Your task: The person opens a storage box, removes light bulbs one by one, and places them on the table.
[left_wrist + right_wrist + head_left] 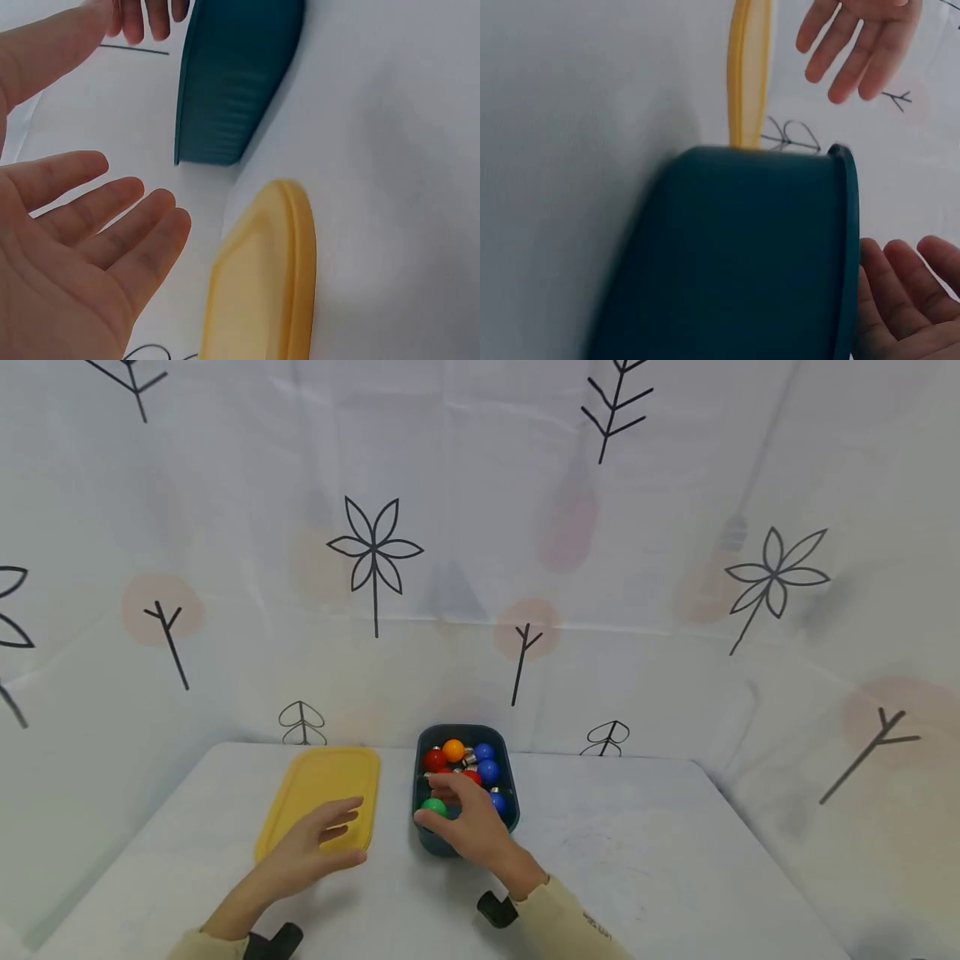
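A dark teal bin (513, 793) stands mid-table, holding several small coloured light bulbs with metal screw bases. Among them are an orange bulb (453, 750), a green bulb (434, 808), and red and blue ones. My right hand (476, 827) is over the near part of this bin, fingers gently bent and thumb apart, with nothing held. It covers some of the bulbs. In the right wrist view its fingers show beside the bin's rim (846, 225). My left hand (300, 856) hovers at the near right part of a flat yellow tray (322, 781), holding nothing, its fingers spread in the left wrist view.
The tray lies left of the bin, a strip of white tabletop (393, 793) between them. A pale cloth backdrop (465, 552) with plant drawings rises behind the table and along its sides. Dark wrist cameras (498, 910) sit below both hands.
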Demonstrator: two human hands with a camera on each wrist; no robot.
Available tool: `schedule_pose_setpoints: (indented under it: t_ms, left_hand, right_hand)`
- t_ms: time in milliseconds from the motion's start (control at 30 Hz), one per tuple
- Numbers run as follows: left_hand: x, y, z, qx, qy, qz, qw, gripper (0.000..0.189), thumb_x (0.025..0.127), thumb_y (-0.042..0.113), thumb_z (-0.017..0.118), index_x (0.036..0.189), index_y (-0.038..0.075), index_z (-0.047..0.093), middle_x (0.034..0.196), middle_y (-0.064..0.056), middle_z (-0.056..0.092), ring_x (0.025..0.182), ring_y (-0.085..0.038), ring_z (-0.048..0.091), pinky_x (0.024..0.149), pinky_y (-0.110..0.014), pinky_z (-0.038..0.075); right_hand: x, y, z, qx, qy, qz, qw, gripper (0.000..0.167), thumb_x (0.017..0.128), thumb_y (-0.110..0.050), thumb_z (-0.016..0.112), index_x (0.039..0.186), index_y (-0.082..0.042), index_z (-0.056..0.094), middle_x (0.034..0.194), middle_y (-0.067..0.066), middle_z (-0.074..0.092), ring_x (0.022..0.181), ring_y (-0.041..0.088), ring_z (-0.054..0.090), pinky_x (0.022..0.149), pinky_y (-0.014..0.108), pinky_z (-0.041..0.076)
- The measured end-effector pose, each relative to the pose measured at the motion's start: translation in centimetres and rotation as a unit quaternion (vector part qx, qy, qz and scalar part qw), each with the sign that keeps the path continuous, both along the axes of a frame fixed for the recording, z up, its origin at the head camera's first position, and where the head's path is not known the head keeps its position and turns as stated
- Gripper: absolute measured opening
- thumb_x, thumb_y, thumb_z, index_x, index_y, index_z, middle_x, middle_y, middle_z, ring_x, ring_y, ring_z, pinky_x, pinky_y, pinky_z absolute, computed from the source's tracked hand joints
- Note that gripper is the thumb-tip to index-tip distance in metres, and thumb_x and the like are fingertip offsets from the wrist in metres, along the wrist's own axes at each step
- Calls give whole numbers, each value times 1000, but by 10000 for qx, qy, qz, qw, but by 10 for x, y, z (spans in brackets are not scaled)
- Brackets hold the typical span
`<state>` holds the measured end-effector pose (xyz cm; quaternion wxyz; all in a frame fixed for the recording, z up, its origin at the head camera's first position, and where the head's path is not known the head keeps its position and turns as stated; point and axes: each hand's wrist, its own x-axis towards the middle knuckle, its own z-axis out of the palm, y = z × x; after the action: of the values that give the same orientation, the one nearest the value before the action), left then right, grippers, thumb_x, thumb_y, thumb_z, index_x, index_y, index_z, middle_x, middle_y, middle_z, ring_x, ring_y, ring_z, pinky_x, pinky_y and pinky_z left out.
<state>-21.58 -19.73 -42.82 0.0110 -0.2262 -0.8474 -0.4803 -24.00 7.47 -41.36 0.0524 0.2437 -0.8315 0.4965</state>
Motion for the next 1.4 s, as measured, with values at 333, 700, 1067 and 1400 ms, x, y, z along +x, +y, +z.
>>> schedule_pose_setpoints:
  t_ms: [333, 700, 1067, 1400]
  left_hand:
    - [-7, 30, -2, -34, -234, 145, 9996, 76, 78, 30, 79, 142, 16, 41, 143, -11, 43, 124, -33, 49, 100, -45, 46]
    - [-16, 58, -9, 587, -316, 241, 9975, 76, 78, 19, 80, 143, 13, 40, 145, -12, 40, 124, -37, 48, 100, -48, 45]
    - [-23, 78, -16, 755, -406, 469, 9952, 77, 78, 24, 80, 142, 11, 40, 143, -12, 41, 123, -34, 50, 97, -44, 48]
    - [-29, 87, -19, 1122, -650, 414, 9907, 78, 78, 20, 80, 142, 4, 40, 142, -17, 39, 123, -36, 49, 97, -44, 48]
  right_hand:
    - [-13, 12, -7, 161, -36, -10, 9999, 55, 87, -39, 69, 130, -8, 54, 126, 10, 57, 112, 27, 55, 97, 49, 47]
    - [-25, 16, -7, 679, -95, 80, 9976, 57, 87, -37, 70, 132, -8, 53, 130, 7, 55, 111, 25, 57, 96, 42, 50]
    - [-36, 19, -4, 1250, -125, 160, 9919, 48, 84, -30, 75, 126, -10, 61, 121, 4, 56, 106, 22, 56, 91, 33, 52]
    - [-46, 15, -6, 1769, -256, 235, 9836, 45, 83, -25, 76, 124, -13, 62, 115, 2, 58, 98, 17, 58, 83, 24, 53]
